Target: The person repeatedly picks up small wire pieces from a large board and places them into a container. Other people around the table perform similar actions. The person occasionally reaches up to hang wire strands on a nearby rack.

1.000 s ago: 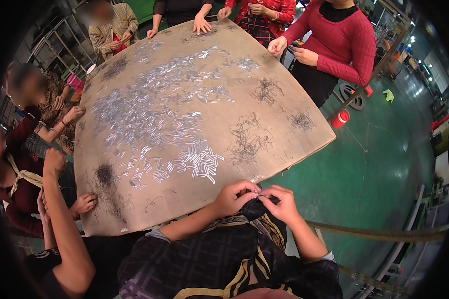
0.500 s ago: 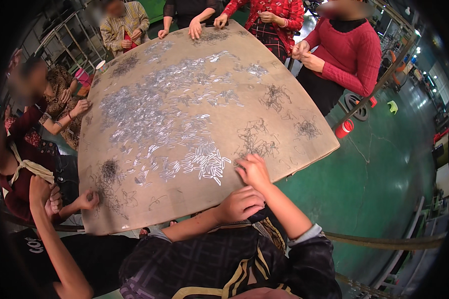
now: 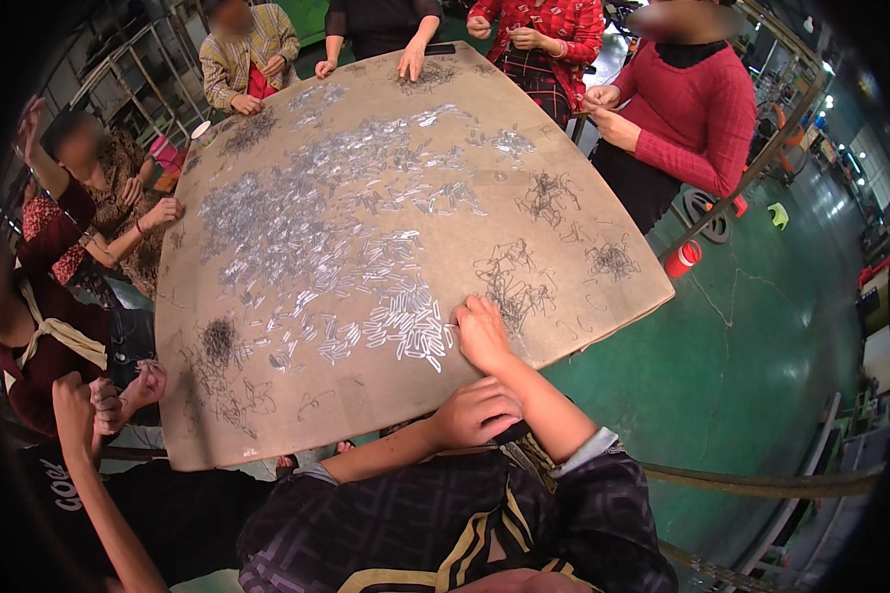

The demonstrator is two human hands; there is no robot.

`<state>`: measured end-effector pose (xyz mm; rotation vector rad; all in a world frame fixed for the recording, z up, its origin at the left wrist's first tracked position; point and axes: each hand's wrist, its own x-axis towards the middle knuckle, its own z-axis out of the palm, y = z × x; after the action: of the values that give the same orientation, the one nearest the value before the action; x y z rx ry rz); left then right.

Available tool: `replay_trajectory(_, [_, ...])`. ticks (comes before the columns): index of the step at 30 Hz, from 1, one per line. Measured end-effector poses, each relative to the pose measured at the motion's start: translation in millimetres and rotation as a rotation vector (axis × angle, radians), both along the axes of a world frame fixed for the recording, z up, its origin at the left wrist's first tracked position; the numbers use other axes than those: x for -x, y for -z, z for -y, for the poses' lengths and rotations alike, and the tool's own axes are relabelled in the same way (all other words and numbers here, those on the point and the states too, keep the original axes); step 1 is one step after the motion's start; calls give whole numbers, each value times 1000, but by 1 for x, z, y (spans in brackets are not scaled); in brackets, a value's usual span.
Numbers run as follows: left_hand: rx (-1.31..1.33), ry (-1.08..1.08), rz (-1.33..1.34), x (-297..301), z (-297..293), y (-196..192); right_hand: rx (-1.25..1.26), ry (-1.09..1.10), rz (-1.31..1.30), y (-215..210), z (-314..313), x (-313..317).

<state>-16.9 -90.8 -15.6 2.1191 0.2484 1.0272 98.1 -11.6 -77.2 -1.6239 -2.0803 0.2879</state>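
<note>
My right hand (image 3: 482,334) is at the near side of the brown tabletop (image 3: 386,390). Its bent fingers are drawn together between silvery oblong pieces (image 3: 410,318) and a tangle of thin dark curved strands (image 3: 512,282). What lies under its fingertips is hidden. Below the right forearm, close to my body, my left hand (image 3: 477,410) is curled closed. Anything in that hand cannot be made out. The silvery pieces are small and narrow, spread in a broad loose layer across the middle of the table.
More dark strand piles lie at the near left (image 3: 218,341) and right (image 3: 613,259). Several people stand or sit round the table; one in a red sweater (image 3: 697,109) is at the far right. A red container (image 3: 682,259) stands beyond the right edge. A paper cup (image 3: 201,130) is at the far left.
My right hand has moved slightly left, from the dark strands toward the silvery pieces, its fingers drawing in. My left hand stays nearly in place. At left, a co-worker's hand has left the table.
</note>
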Motion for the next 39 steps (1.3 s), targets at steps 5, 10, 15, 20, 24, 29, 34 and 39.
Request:
replay_trajectory(5, [31, -33, -4, 1, 0, 3, -8, -1, -319, -11, 10, -12])
replay_trajectory(10, [80, -56, 2, -3, 1, 2, 269, 117, -794, -42, 51, -48])
replay_trajectory(15, [168, -106, 1, -10, 2, 2, 332, 220, -1059, -67, 100, -74])
replay_trajectory(20, [221, -200, -23, -18, 4, 5, 187, 240, -851, -85, 130, -82])
replay_trajectory(24, [226, -217, -41, -21, 6, 3, 115, 210, -750, -96, 142, -80])
replay_trajectory(29, [246, -220, -65, -23, 8, 10, 94, 201, -683, -92, 148, -80])
replay_trajectory(34, [264, -222, -125, -21, 10, 11, 62, 187, -674, -91, 150, -77])
replay_trajectory(39, [207, -257, -190, -13, -12, 12, 20, 199, -674, -83, 152, -76])
